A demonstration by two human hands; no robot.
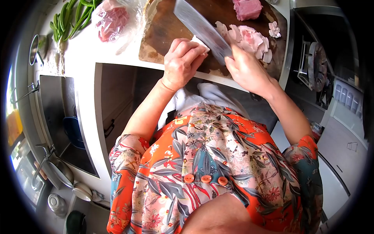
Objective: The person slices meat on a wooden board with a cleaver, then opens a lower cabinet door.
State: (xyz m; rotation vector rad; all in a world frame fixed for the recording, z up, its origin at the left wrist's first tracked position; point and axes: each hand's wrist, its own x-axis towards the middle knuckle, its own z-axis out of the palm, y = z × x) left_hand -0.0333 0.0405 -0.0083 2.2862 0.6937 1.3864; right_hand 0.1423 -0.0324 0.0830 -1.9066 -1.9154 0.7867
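Near: shirt (233, 156), floral print, soft cloth, w/ round orange buttons (206, 179), bottom of frame. Beyond it, L hand (183, 62) at upper centre, fingers curled & clamped on pale piece (201, 44); R hand (249, 70) to its right, closed round grip end of cleaver (202, 28). Hands apart, blade btwn.

Key relation: pale piece lies at L fingertips, L hand nearer; blade just to its right. Visible strip of piece slants upper L to lower R, approx. parallel to blade's long axis. Blade contact w/ piece: can't tell.

Cleaver: broad, flat, grey metal, glossy. Board (161, 25): brown, wet-looking, pale worn patches. R of blade, sliced heap (251, 41), thin, pale pink, floppy; small clump (274, 29) beside it. Farther, upper R: pink block (247, 9), chunky. Upper L, on white surface (85, 52): bagged meat (111, 20) in clear crinkled film; long smooth green veg (72, 19).
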